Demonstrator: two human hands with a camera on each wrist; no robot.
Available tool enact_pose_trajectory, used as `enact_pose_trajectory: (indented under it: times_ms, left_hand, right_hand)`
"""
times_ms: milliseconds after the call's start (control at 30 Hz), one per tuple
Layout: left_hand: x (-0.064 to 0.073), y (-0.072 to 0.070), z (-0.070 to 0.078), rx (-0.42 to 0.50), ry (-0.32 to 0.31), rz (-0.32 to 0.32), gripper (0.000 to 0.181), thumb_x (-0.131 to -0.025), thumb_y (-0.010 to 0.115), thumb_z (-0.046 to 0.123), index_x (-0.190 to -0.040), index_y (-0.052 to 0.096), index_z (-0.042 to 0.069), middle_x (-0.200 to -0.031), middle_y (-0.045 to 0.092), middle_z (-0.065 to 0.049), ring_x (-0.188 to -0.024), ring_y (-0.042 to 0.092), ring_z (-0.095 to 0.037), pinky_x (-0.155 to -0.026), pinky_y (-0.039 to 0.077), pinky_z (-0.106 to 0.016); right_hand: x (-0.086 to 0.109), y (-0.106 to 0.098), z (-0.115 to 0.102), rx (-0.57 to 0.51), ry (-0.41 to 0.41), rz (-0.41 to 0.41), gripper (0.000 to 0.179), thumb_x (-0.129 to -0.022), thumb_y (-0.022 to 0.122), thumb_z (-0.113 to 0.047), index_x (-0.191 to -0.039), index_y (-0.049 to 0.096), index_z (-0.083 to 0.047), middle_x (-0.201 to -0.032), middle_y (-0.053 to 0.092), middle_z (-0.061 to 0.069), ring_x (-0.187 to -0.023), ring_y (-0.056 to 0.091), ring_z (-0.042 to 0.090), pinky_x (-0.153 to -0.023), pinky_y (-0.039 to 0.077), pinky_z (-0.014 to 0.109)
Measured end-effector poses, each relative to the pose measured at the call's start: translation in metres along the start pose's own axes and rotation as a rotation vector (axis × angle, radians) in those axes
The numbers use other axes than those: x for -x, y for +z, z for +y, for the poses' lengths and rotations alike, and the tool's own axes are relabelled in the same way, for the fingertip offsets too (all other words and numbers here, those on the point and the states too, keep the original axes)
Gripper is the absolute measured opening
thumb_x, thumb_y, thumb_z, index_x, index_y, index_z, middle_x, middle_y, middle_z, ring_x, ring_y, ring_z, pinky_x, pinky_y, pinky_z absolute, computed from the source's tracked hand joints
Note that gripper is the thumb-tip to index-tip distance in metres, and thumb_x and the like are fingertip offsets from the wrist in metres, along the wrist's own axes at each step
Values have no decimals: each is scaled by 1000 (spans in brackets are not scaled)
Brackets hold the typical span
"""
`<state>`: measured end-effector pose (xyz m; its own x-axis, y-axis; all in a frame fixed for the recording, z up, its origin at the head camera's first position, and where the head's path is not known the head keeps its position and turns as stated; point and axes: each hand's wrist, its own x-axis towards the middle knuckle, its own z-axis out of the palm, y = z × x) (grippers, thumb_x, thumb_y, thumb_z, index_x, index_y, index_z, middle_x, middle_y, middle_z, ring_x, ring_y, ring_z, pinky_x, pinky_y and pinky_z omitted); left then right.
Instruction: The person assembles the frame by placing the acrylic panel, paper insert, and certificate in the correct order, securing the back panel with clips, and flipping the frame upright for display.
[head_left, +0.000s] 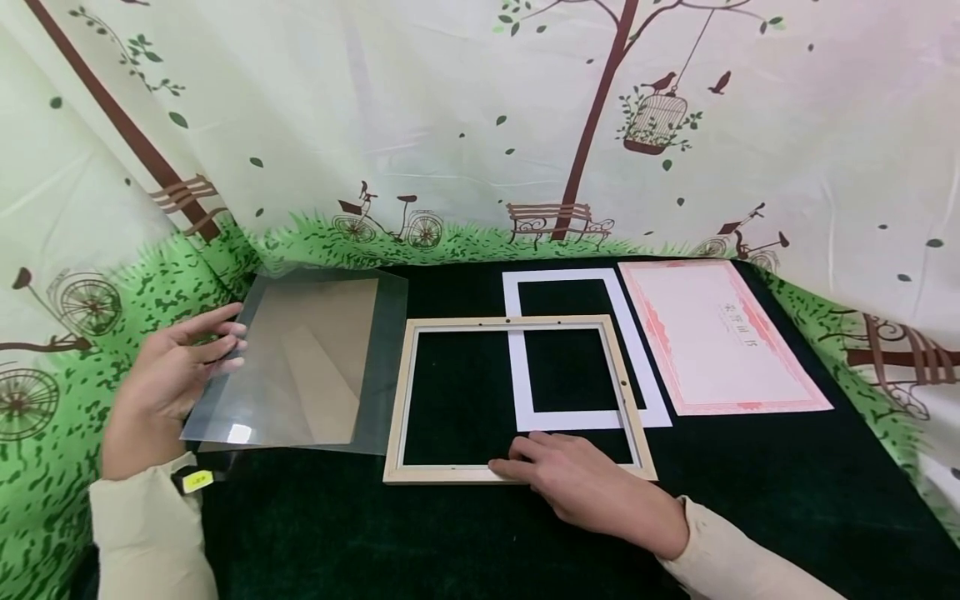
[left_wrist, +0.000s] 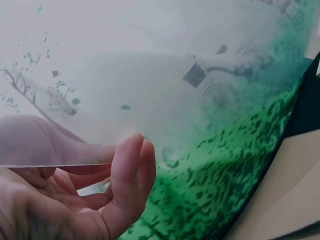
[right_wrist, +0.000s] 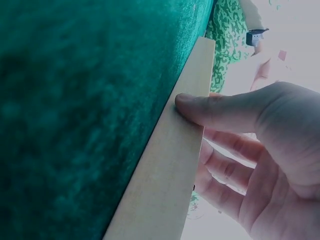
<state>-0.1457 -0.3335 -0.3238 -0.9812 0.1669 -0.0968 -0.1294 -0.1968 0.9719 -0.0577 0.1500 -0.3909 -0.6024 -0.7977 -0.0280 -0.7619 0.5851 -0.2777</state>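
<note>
My left hand pinches a clear sheet by its left edge, thumb and fingers on opposite faces. Through the sheet, a brown backing board with a stand flap shows behind it on the table. In the left wrist view the sheet's thin edge runs between thumb and fingers. My right hand grips the near bar of a pale wooden picture frame. The right wrist view has the thumb against the bar's outer side and the fingers reaching over to its inner side.
A white mat lies partly under the frame's right side. To its right is a pink-bordered paper with printed characters. A dark green cloth covers the table, and a printed curtain hangs behind and at both sides.
</note>
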Motion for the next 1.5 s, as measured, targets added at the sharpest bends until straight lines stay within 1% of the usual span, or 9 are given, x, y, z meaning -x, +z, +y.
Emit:
enact_pose_trajectory:
  times_ms: [200,467,600,700,833,1000,1067,1300,1500]
  left_hand:
    - [-6,12,-6,135,-11,-36,40,-98,53,-5,-126,69,19,-103,67,-1,-89,68,-11,-75,59,-22]
    - [-15,35,-13,223,-46,3,37,-96,56,-7,-120,72,16,-98,70,-2,-86,71,-13,-73,60,-24]
    - [-19,50,-17,252,-88,28,36,-95,59,-6,-120,72,16,-97,71,-2,-85,71,-13,-74,60,-25]
    - [-21,61,-20,243,-96,51,41,-94,61,-5,-131,66,15,-97,70,-2,-85,71,-12,-74,60,-25]
    - [-24,74,-26,230,-86,70,54,-94,62,-3,-145,52,13,-97,69,-1,-86,71,-12,-74,60,-24]
    - [-26,88,-32,250,-89,85,55,-95,61,-1,-147,50,15,-97,68,1,-85,70,-11,-75,60,-23]
    - [-26,94,-34,257,-85,92,59,-95,61,-1,-150,44,12,-96,67,1,-85,70,-10,-75,59,-22]
    - [-25,115,-48,291,-93,185,48,-96,60,-2,-139,53,14,-94,67,2,-83,71,-10,-73,59,-22]
    - [-23,143,-58,330,-165,249,59,-100,51,-2,-153,35,17,-89,67,5,-79,70,-7,-74,59,-20]
  right_hand:
    - [0,-3,1,-87,32,22,38,-96,64,-32,-134,61,-32,-107,63,-13,-88,55,-3,-76,50,19]
    - [2,-14,4,-127,117,56,35,-100,56,-44,-130,65,-29,-109,66,-12,-89,55,-1,-79,51,23]
    - [4,-20,4,-229,176,47,37,-100,54,-48,-130,65,-29,-109,67,-13,-88,56,0,-78,50,23]
    - [6,-24,4,-309,210,30,42,-99,52,-53,-132,63,-29,-105,65,-17,-85,55,-1,-77,49,22]
    - [7,-27,4,-340,252,32,49,-99,48,-58,-135,61,-28,-102,63,-19,-86,55,0,-77,48,23]
    - [8,-28,5,-333,321,64,52,-99,51,-56,-138,59,-24,-105,63,-16,-91,58,4,-78,50,25]
    - [9,-28,6,-332,346,74,52,-99,52,-55,-140,57,-23,-105,63,-17,-92,59,4,-77,51,24]
    - [9,-32,11,-397,427,124,58,-99,54,-53,-146,50,-20,-111,66,-13,-94,61,1,-75,52,22]
    - [8,-41,24,-471,462,225,58,-100,56,-45,-149,45,-17,-121,68,-3,-96,64,7,-72,53,22]
